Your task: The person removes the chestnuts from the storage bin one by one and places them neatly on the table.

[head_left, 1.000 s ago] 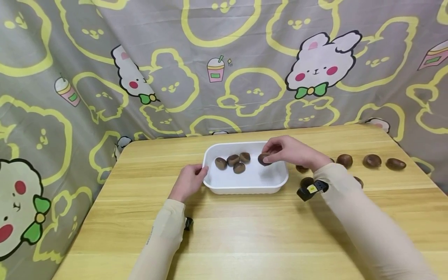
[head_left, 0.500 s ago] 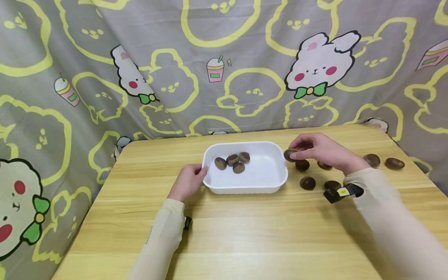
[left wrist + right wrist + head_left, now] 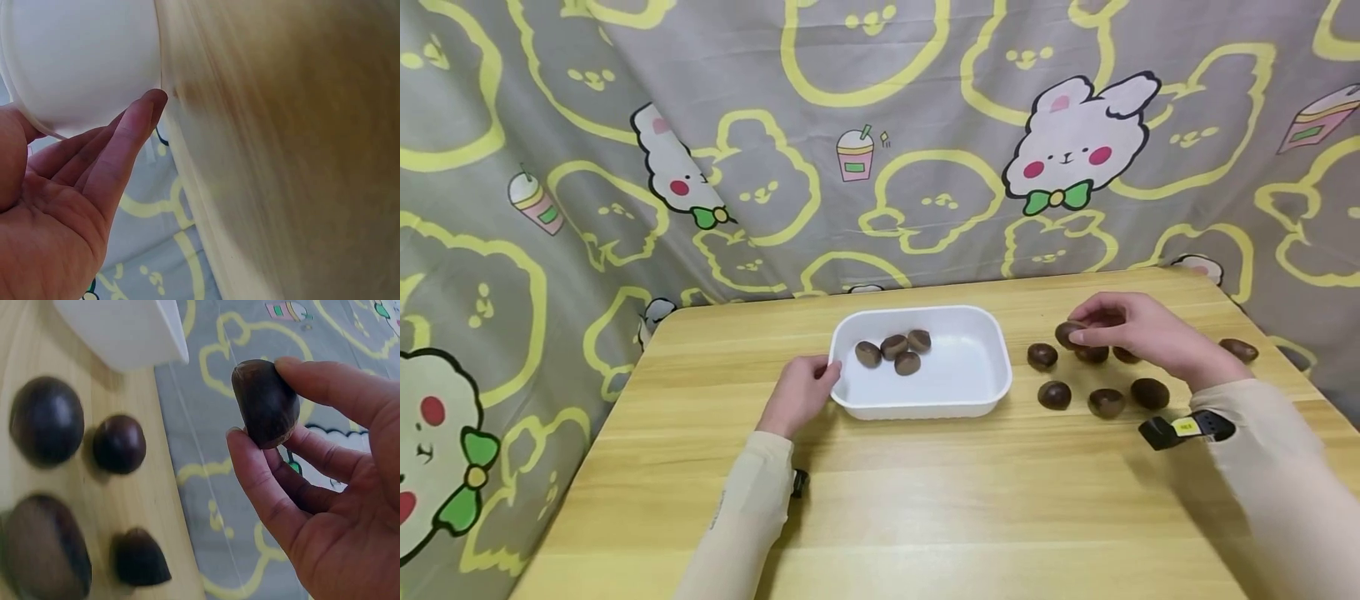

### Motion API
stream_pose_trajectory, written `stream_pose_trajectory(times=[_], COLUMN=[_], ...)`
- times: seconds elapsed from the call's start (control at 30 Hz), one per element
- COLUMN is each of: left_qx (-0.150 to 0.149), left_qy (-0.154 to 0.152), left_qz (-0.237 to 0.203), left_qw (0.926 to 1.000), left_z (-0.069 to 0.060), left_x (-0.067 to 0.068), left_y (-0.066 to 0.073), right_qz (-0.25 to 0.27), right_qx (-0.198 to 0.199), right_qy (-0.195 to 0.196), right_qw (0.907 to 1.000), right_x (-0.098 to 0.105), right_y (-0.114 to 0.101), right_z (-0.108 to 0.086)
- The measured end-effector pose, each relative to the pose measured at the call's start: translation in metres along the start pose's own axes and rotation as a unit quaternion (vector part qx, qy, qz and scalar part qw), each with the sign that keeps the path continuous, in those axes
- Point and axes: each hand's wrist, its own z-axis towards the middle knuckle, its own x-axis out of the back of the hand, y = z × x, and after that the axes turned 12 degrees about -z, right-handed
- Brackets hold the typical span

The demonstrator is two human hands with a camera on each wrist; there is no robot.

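My left hand [image 3: 796, 393] grips the left end of a white rectangular tray [image 3: 925, 411], thumb over the rim and fingers against the outer wall. The left wrist view shows the fingers along the tray's wall [image 3: 87, 56]. Several brown chestnuts [image 3: 907, 362] lie grouped in the tray's left half. To the right of the tray, my right hand [image 3: 1138, 333] pinches a chestnut [image 3: 1067, 336] between thumb and fingers, above other chestnuts on the table. In the right wrist view this dark, glossy chestnut [image 3: 265, 403] is held apart from everything but the hand.
Several loose chestnuts lie right of the tray, including a near one [image 3: 1055, 395] and one far right [image 3: 1238, 350]. Some are partly behind the right hand. A wooden table [image 3: 880, 500] carries everything. A patterned grey curtain [image 3: 925, 108] hangs along its back and left edges.
My right hand has moved right, from above the tray to above the loose chestnuts, still pinching a chestnut. The left hand stays on the tray, and the chestnuts in it have not shifted.
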Motion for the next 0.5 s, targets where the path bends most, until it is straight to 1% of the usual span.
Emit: stream_pose_trajectory(times=[0.1, 0.3, 0.37, 0.5], left_qx=[0.000, -0.012, -0.010, -0.004], left_qy=[0.002, 0.001, 0.000, 0.001], left_qz=[0.001, 0.009, 0.010, 0.012], left_qw=[1.0000, 0.9999, 0.9999, 0.9999], left_z=[-0.001, 0.000, 0.000, 0.000], left_x=[0.000, 0.000, 0.000, 0.000], left_y=[0.000, -0.001, 0.000, 0.000], right_qz=[-0.009, -0.015, -0.011, -0.021], right_qx=[-0.007, -0.030, -0.038, -0.057], right_qy=[0.007, 0.015, 0.022, 0.042], right_qw=[0.9999, 0.9993, 0.9990, 0.9972], right_x=[0.003, 0.010, 0.013, 0.022], right_y=[0.009, 0.034, 0.042, 0.058], right_z=[-0.005, -0.020, -0.026, -0.039])
